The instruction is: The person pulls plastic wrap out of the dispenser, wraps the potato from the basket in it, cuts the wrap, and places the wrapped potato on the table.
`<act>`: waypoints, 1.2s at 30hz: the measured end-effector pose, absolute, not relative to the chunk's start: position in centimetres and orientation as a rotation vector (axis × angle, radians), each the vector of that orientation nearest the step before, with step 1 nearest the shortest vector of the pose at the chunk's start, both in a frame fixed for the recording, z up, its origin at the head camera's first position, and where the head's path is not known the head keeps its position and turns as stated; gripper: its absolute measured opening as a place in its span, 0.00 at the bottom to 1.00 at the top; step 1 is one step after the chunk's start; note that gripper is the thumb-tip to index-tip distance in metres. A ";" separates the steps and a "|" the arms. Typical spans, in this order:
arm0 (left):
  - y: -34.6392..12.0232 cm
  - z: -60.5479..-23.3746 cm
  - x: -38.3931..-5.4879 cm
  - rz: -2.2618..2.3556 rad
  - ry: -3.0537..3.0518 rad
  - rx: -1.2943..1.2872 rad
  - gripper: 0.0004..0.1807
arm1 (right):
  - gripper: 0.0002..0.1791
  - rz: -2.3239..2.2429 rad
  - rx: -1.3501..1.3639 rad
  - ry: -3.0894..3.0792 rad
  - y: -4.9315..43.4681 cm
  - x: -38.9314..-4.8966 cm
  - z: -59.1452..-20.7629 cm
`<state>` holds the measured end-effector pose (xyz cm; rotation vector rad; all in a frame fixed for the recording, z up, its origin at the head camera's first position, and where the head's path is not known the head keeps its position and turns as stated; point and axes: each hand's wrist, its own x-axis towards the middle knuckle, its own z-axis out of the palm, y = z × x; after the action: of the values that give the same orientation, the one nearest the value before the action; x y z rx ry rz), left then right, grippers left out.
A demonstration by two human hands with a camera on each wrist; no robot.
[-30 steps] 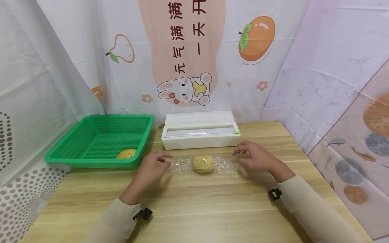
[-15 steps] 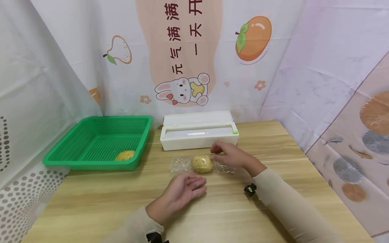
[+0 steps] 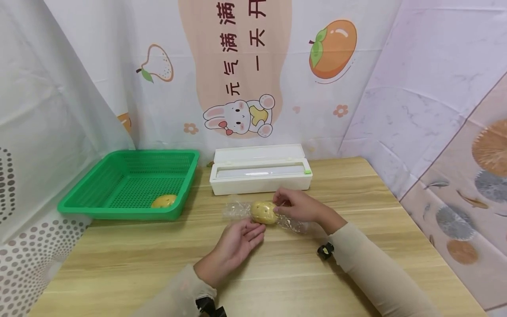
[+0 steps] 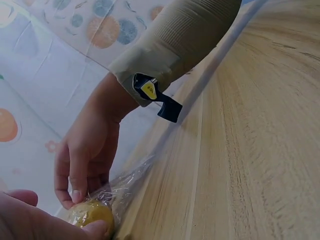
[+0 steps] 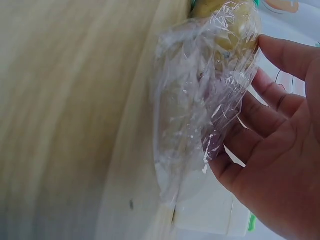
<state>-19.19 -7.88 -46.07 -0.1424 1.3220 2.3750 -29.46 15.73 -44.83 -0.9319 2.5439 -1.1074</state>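
A yellow potato in clear plastic wrap is at the middle of the table, the film spreading out on both sides. My right hand grips its right end through the film; the right wrist view shows the thumb at the potato's edge and the other fingers behind the film. From the near side, my left hand reaches its fingertips to the potato's lower edge, palm turned partly up. The left wrist view shows a left fingertip overlapping the wrapped potato.
Behind the potato stands a white plastic wrap dispenser with its lid raised. A green basket at the left holds another yellow potato. Printed cloth hangs along the back of the wooden table.
My left hand has left the film's left end and come round to the potato's near side. My right hand has moved left onto the potato, which now sits slightly tilted.
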 end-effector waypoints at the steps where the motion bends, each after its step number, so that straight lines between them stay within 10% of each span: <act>1: -7.9 -46.1 -19.2 2.371 1.327 -0.138 0.34 | 0.10 -1.101 -0.931 2.548 15.8 -29.4 -44.9; 12: -8.4 -46.0 -18.8 2.311 1.477 -0.118 0.38 | 0.10 -1.058 -0.873 2.596 16.1 -27.8 -45.0; 36: -10.6 -46.4 -19.7 1.800 2.170 0.280 0.15 | 0.14 -1.129 -0.705 2.608 15.0 -21.8 -43.8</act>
<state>-19.66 -10.60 -46.37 0.2797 2.1696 1.7998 -21.75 14.96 -43.79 -0.7046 2.6078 -1.1285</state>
